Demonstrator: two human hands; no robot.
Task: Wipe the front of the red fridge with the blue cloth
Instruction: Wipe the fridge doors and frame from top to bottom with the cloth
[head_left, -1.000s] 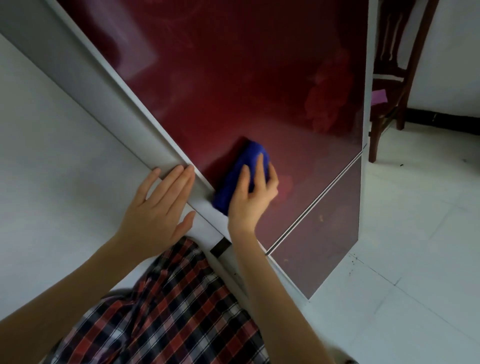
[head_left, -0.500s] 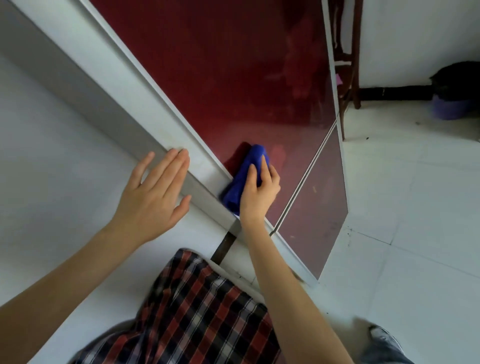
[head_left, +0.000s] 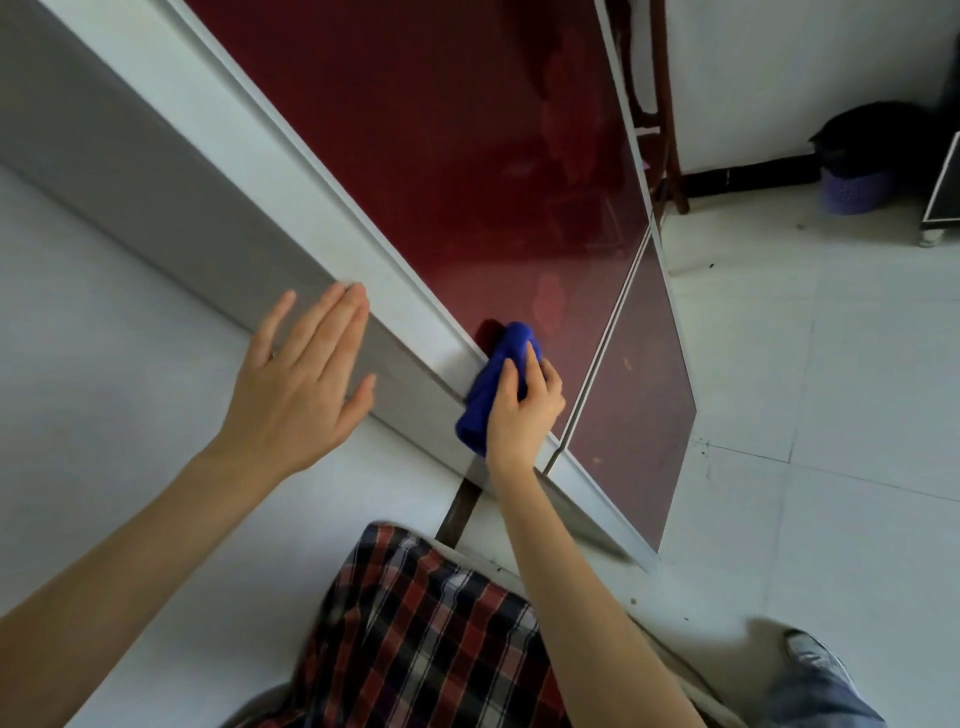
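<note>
Our whole view has swung right and down across the red fridge over the last second, so more of the floor and a purple bin by the far wall now show. The wiping has also travelled down the left edge of the upper door towards the seam above the lower door.

We judge the job to be partly done. The stroke has nearly reached the bottom left corner of the upper door, which looks glossy, though we cannot tell which parts of it have been wiped. The lower door shows pale specks and looks untouched, so it is probably still to do.

Our left hand lay with its fingertips on the fridge's white side edge a second ago. Now it is spread flat with straight fingers over the grey side panel, holding nothing, and we cannot tell whether it touches.

Our right hand presses the blue cloth against the door just above the seam. Its fingers are curled over the bunched cloth as before, but lower on the panel.
</note>
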